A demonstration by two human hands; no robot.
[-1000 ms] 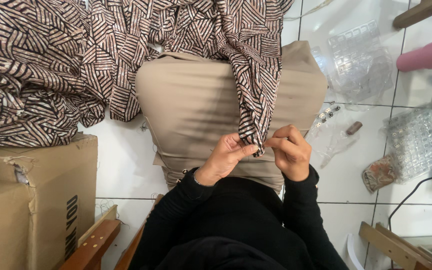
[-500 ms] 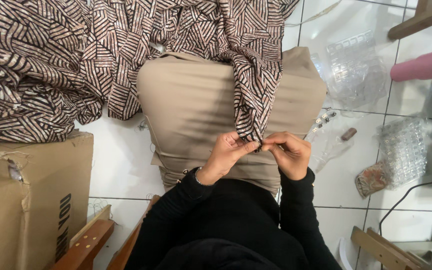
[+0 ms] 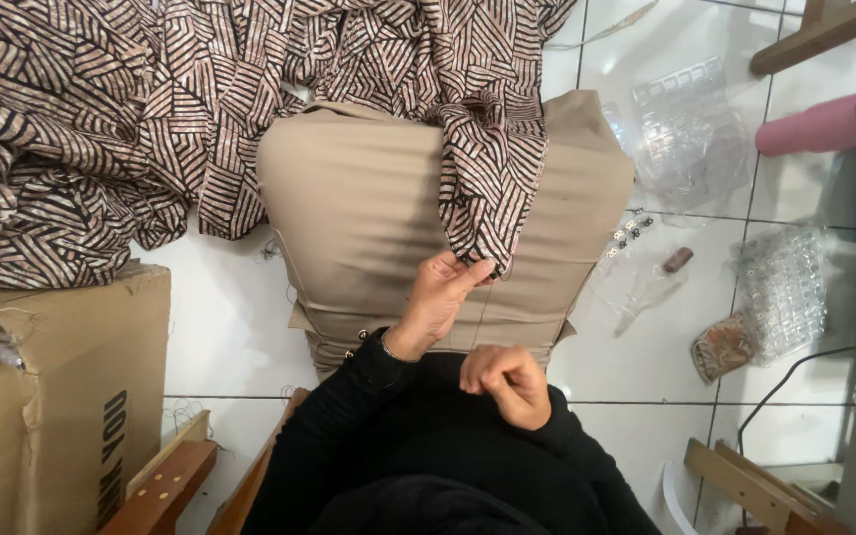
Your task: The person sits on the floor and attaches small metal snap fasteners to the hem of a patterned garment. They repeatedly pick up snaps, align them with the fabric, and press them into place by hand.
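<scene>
Left fingers (image 3: pixel 468 272) on striped fabric (image 3: pixel 478 188) edge

Layout, as it sits below you:

- Padded form (image 3: pixel 369 218): centre, lying over your lap.
- Patterned fabric (image 3: pixel 151 109): heaped on the floor from 9 to 12 o'clock, one fold draped down over the padded form toward you.
- Your left hand (image 3: pixel 438 302): on the padded form, fingertips touching the fold's lower end.
- Your right hand (image 3: pixel 507 381): nearer you, at 5 o'clock of the left hand, against your sleeve.
- Cardboard box (image 3: pixel 52 396): at 8 o'clock, on the floor.
- Plastic trays (image 3: pixel 686 129): at 2 o'clock, on the floor (image 3: pixel 230 327).
- Roll (image 3: pixel 814 124): at 2 o'clock, beyond the trays.
- Small fasteners (image 3: pixel 626 238): at 3 o'clock, just beside the padded form.
</scene>
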